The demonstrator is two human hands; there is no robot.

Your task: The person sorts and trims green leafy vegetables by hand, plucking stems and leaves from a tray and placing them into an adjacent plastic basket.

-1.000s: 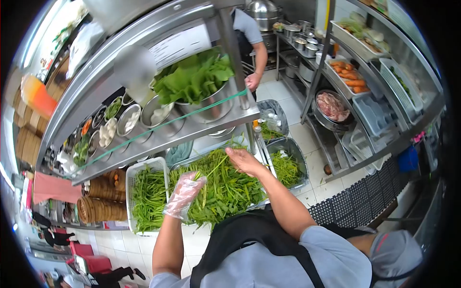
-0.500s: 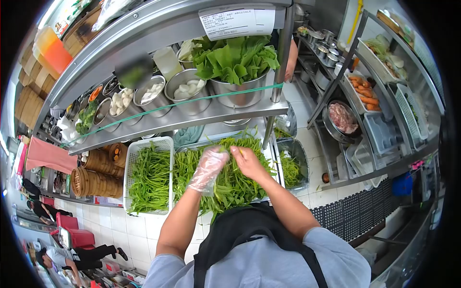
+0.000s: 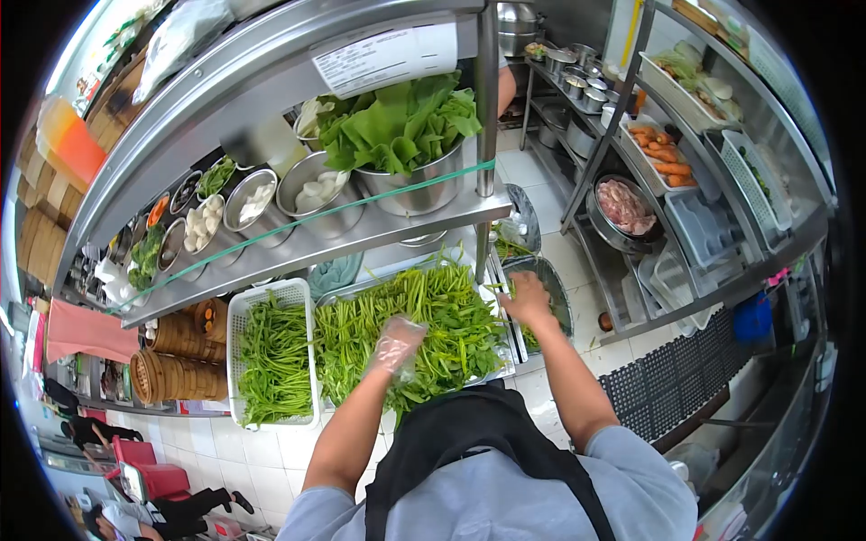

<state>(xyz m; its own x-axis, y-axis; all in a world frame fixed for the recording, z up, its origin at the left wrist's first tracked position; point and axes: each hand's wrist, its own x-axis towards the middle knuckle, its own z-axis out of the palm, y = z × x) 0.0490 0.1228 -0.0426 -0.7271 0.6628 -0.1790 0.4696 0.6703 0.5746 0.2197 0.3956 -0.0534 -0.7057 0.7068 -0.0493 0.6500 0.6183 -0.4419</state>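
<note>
My left hand (image 3: 399,343), in a clear plastic glove, is closed low over a tray (image 3: 336,294) heaped with long-stemmed leafy greens (image 3: 451,311). Its fingers are curled among stems and partly hidden by the glove's folds. Bare and off to the right, my right hand (image 3: 528,299) has its fingers apart above a bin (image 3: 566,316) lined with dark plastic, which holds green scraps. A thin stem lies close to its fingertips. Left of the tray stands a white perforated basket (image 3: 313,361) full of trimmed green stems.
A steel shelf (image 3: 361,216) carrying pots of cut vegetables and a pot of large green leaves (image 3: 406,126) spans the front. Bamboo steamers (image 3: 180,377) sit at left. A rack (image 3: 577,194) with carrots and a bowl of raw meat (image 3: 622,209) stands at right; other people are at far left.
My hands have moved apart: the right swung right from the greens to above the bin, while the left dropped lower over the heap. The view has also shifted slightly.
</note>
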